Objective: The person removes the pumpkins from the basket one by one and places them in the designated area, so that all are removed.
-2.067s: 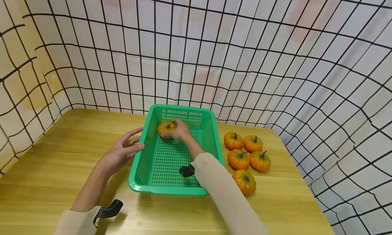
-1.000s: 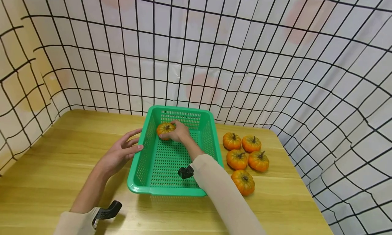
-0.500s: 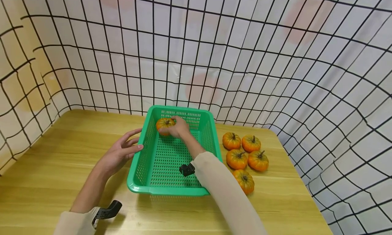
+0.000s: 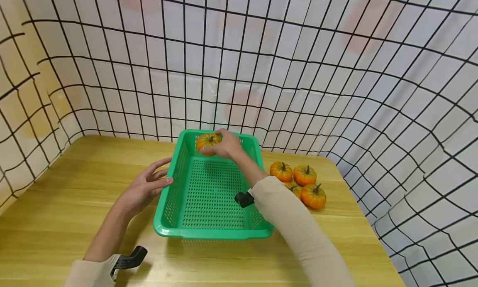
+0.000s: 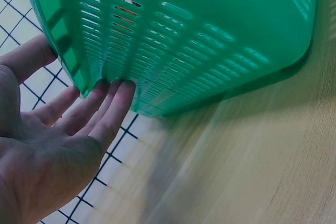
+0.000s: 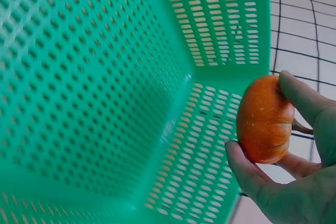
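A small orange pumpkin (image 4: 208, 142) is gripped between the thumb and fingers of my right hand (image 4: 228, 145). In the right wrist view the pumpkin (image 6: 265, 119) hangs inside the green plastic basket (image 6: 189, 77), near its far end and apart from the floor. My left hand (image 4: 143, 187) rests against the basket's left side. The left wrist view has this hand's (image 5: 63, 135) fingertips touching the slotted outer wall, with the thumb at the rim. The basket (image 4: 224, 234) stands on the wooden table, nothing lying on its visible floor.
Several more pumpkins (image 4: 313, 196) sit on the wooden table (image 4: 347, 245) right of the basket, some partly behind the right sleeve (image 4: 298, 224). A white cloth with black grid lines (image 4: 239, 71) encloses the back and sides. Black wrist cameras (image 4: 131, 258) show at both cuffs.
My right hand has lifted the pumpkin from the basket's floor and moved it up and slightly right toward the far rim. My left hand has stayed at the basket's side.
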Motion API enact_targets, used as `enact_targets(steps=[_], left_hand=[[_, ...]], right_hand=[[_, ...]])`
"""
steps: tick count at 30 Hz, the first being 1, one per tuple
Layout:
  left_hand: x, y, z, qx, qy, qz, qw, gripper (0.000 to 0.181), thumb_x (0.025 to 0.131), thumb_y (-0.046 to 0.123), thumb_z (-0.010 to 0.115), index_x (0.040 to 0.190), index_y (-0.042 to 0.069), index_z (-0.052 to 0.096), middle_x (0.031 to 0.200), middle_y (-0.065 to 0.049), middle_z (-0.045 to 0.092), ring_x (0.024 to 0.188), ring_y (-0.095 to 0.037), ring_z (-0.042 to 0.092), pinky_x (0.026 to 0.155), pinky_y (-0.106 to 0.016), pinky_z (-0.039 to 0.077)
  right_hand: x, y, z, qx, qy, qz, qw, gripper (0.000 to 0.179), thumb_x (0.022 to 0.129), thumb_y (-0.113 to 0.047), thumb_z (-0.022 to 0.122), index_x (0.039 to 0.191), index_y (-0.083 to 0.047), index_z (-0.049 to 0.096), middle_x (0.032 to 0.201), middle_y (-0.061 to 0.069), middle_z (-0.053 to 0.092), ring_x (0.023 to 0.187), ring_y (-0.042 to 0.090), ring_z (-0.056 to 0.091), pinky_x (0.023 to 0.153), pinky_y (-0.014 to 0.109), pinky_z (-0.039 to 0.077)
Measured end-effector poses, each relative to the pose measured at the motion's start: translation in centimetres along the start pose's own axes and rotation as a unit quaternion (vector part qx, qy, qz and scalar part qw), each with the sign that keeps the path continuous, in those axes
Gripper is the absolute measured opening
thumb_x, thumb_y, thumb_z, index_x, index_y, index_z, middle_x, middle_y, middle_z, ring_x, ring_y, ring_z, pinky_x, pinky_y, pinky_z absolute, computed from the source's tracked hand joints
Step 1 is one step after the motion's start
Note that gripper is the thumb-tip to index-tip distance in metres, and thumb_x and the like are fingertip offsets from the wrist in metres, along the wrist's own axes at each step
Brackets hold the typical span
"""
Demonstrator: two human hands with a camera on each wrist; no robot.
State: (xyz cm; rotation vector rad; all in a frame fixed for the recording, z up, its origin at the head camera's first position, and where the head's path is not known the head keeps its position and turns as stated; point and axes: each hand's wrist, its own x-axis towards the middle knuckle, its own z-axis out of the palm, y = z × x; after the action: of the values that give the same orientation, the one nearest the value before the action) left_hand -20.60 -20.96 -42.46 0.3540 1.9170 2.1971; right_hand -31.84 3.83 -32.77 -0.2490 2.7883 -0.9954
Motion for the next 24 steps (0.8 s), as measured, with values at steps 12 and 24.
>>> enact_targets(steps=[12,24], left_hand=[[-0.1,-0.1,-0.3,-0.01,-0.003,0.001,0.9999,0.069,0.101,0.007,0.059,0.159,0.014,0.024,0.147,-0.015,0.051,0.119,-0.025,0.066,0.096,-0.035,0.056],[-0.1,0.0,-0.2,-0.01,-0.008,0.004,0.9999,0.069,0.101,0.007,0.059,0.16,0.013,0.023,0.146,-0.013,0.051,0.118,-0.025,0.066,0.096,-0.035,0.056]], right_hand=[[-1.8,0.4,-4.8,-0.073,0.003,-0.041,0.9965,0.079,0.083,-0.05,0.08,0.147,-0.017,0.05,0.143,0.011,0.055,0.13,0.032,0.052,0.103,0.049,0.05],[-4.5,3.9,-7.5,-0.086,-0.007,-0.058,0.9946,0.082,0.082,-0.049,0.081,0.15,-0.018,0.046,0.135,0.012,0.057,0.112,0.03,0.061,0.092,0.046,0.054]])
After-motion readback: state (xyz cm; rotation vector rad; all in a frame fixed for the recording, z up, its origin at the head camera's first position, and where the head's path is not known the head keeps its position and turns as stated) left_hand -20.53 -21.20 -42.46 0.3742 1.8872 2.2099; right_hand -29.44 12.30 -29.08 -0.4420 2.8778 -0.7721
